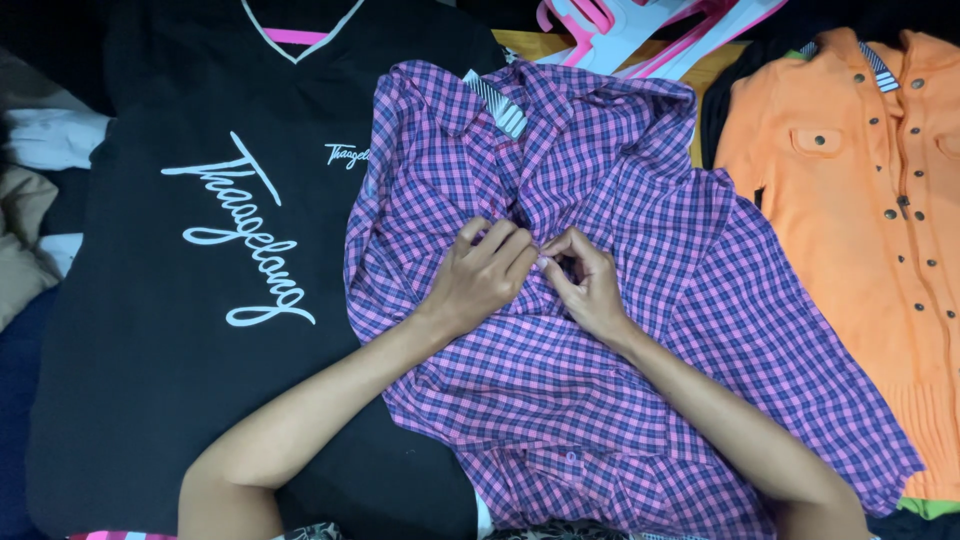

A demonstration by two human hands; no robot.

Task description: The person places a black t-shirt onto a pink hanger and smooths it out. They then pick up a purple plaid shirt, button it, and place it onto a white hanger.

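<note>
Fabric takes up nearly all of the surface: a purple-and-pink checked shirt (600, 380) lies rumpled in the middle, collar toward the far edge, its hem running off the near edge of the view. Both hands meet at its front placket, just below the collar. The left hand (480, 275) has its fingers curled and pinched on a fold of the checked cloth; the right hand (585, 285) is bent the same way, thumb and fingertips nipping the cloth right beside the left, the two hands touching at the fingertips. Both forearms come in from the near edge and rest across the lower half of the shirt. To the left, a black top with white script lettering (200, 300) lies flat, and the checked shirt's left side overlaps its edge. To the right, an orange buttoned cardigan (860, 250) lies close by, the checked shirt's sleeve reaching up to its edge. At the far side, pink and white plastic hangers (640, 35) rest on a strip of wooden tabletop (705, 75), the only bare surface showing. Pale folded cloths (35, 190) are heaped at the far left edge.
</note>
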